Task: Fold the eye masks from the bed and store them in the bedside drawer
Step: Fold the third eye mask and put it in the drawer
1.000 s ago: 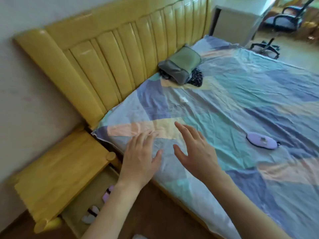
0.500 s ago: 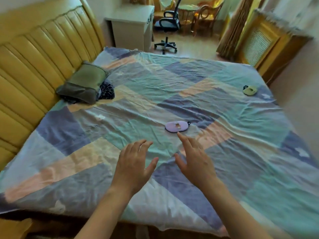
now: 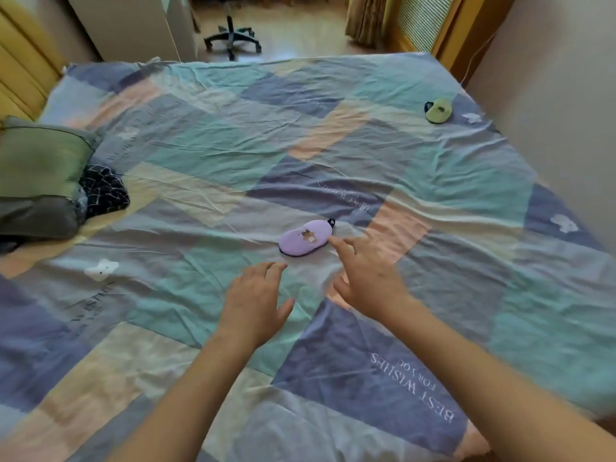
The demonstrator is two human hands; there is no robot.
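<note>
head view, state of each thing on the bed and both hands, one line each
purple eye mask: lying flat on the bed, not held
green eye mask: lying near the far right edge, untouched
left hand: open, empty, short of the purple mask
right hand: open, empty, fingertips at the purple mask's edge
green pillow: by the headboard

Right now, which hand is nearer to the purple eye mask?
The right hand: its fingertips almost reach the right end of the purple eye mask. The left hand hovers open over the sheet, short of the mask and nearer the person.
</note>
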